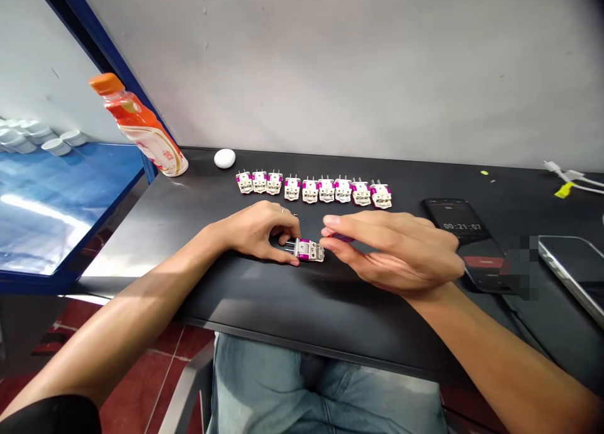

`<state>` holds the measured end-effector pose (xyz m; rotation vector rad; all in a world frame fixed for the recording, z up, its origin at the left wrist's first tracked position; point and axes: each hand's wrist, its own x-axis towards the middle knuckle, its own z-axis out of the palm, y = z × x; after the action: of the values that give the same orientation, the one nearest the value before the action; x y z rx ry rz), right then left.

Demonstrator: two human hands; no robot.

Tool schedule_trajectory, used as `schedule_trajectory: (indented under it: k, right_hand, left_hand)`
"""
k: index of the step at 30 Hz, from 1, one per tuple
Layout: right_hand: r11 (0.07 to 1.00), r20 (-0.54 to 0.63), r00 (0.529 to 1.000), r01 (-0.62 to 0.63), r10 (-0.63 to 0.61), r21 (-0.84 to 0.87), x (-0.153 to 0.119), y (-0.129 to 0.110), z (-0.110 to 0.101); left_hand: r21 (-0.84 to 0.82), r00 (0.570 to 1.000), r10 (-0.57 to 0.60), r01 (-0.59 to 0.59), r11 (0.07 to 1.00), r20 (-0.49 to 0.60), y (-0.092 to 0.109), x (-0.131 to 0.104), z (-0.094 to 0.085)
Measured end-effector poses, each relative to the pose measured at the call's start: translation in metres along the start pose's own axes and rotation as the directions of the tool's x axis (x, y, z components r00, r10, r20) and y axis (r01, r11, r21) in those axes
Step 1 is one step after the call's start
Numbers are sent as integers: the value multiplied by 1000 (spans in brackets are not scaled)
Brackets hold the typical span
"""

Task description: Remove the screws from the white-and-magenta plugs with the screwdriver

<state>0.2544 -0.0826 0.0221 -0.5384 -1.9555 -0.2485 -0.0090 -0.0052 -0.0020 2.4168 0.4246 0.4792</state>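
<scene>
Looking down through the head view, we see our left hand (259, 228) curled most of the way in, thumb on the near side and fingers on the far side of a white-and-purple plug piece (309, 250), by its pronged left end. The piece lies on its side, low over the black tabletop (283, 308) or on it; we cannot tell which. Just to its right, our right hand (401, 248) has thumb and forefinger pinched on a small purple object (340, 237), mostly hidden by those fingers.

We judge the plug piece light and its shell stiff, probably hard plastic, so a gentle pinch across the near and far sides should do. Its smooth faces may slide a little on the tabletop, and the thin metal prongs look the poorest place to press, as they could bend. The purple object seems light too, easy to drop, best taken by its edges with fingertips. Beyond our hands, on the far side, runs a row of similar plug pieces (310, 190), prongs pointing away from us.
</scene>
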Motion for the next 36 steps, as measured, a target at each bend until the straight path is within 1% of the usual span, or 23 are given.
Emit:
schedule_trajectory:
  k: [2,4,5,9,10,12,15,16,17,19,21,23,24,25,28,29,31,34,36]
  right_hand:
    - [1000,25,1000,17,-17,17,0,1,0]
    - [998,61,998,-13,9,59,-1,1,1]
    - [998,58,998,-25,21,65,-1,2,2]
    - [998,-30,999,-45,44,-42,-3,1,3]
    - [998,-36,998,-47,45,-51,-4,1,3]
    - [997,3,997,-73,73,14,-4,1,2]
    - [962,164,975,-182,150,203,-3,1,0]
    - [946,203,966,-207,158,249,-2,0,0]
    - [937,215,964,-216,159,276,-2,0,-1]
    - [949,163,976,-183,145,256,-1,0,-1]
    - [981,66,991,-126,117,150,-1,1,-1]
    - [996,13,996,-83,83,35,-1,3,-2]
    - [997,11,997,-71,71,11,-1,4,-2]
    - [998,33,997,-67,66,15,-2,6,-3]
    - [986,148,985,-105,85,126,-4,8,-4]
    - [980,163,982,-125,99,155,-4,7,-4]
    - [977,131,983,-146,126,153,-4,5,-3]
    - [989,54,990,-134,131,67,-2,-1,-1]
    - [991,44,990,-133,132,26,1,-4,1]
  left_hand:
    - [-9,1000,-2,2,1000,2,0,0,0]
    - [-22,1000,-8,8,1000,7,0,0,0]
    - [-25,1000,-13,13,1000,8,0,0,0]
    - [-16,1000,-9,9,1000,5,0,0,0]
    - [-13,1000,-2,2,1000,0,0,-1,0]
    - [-11,1000,13,-13,1000,-10,0,-1,0]
    - [-17,1000,22,-22,1000,-12,-1,-1,0]
    - [-17,1000,19,-20,1000,-10,-2,-2,0]
    - [-11,1000,17,-17,1000,-10,-2,-2,0]
    - [8,1000,2,-2,1000,-5,-2,-2,0]
    - [18,1000,-12,12,1000,3,-2,-2,0]
    - [13,1000,-11,11,1000,4,-1,-2,-1]
    - [11,1000,-5,5,1000,0,0,-2,-1]
    - [9,1000,0,0,1000,-5,0,-1,-1]
    - [5,1000,-6,6,1000,-4,1,-1,-1]
    - [4,1000,-11,11,1000,-1,1,-2,-1]
    - [8,1000,-18,18,1000,8,0,-2,-1]
    - [11,1000,-21,21,1000,18,-1,-1,0]
    - [5,999,-30,30,1000,22,-1,-1,0]
